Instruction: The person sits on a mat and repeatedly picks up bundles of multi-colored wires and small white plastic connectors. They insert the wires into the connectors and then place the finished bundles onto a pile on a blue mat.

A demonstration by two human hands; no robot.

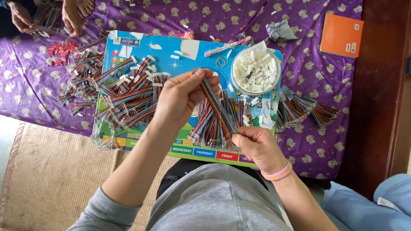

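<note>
Co-worker's hands [72,17] are seen top left, cropped by the frame edge, above loose ribbon-cable pieces [81,81] on the purple cloth [25,85]. Finished connector-tipped cables [128,92] are heaped on the blue board [184,47]. One rainbow ribbon cable [216,105] is held taut: left hand [177,98] pinched shut on its upper end, right hand [259,147] clamped on the lower. Wire ends could splay if tension slips. Round tub of white connectors [256,70] sits near; a knock could spill it. The lower fingertips' contact is hard to make out.
</note>
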